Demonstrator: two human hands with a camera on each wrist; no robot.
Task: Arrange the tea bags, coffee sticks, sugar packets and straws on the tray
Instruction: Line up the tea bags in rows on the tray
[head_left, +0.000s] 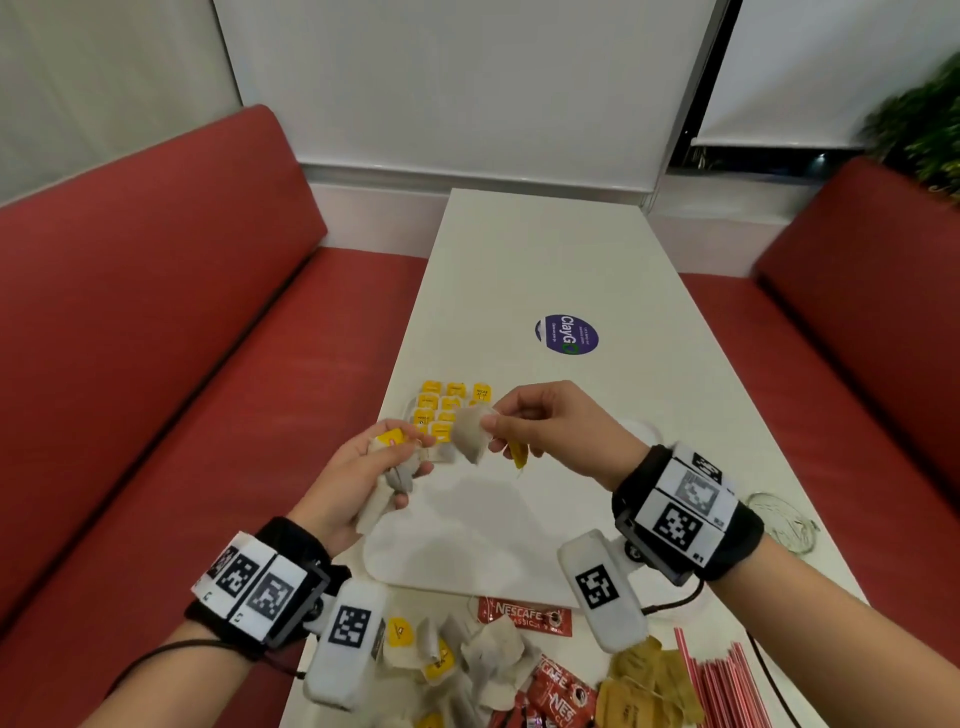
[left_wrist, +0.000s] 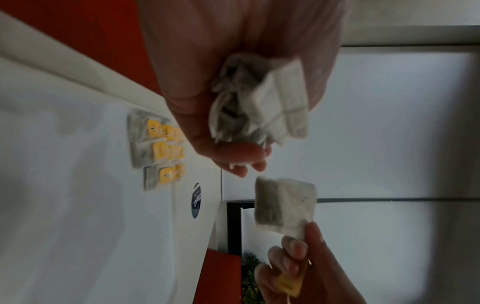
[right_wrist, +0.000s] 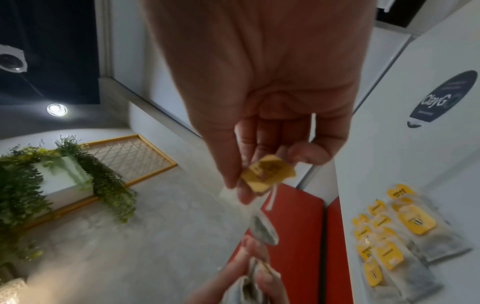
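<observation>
My left hand grips a bunch of tea bags, crumpled in the palm in the left wrist view. Just to its right, my right hand pinches a single tea bag with its yellow tag against the fingers; the bag hangs free. Both hands hover over the white tray. Rows of tea bags with yellow tags lie at the tray's far left corner. Loose tea bags, red coffee sticks, brown sugar packets and red straws lie at the table's near edge.
A clear glass stands to the right of the tray. A round purple sticker marks the white table beyond it. Red bench seats flank the table on both sides.
</observation>
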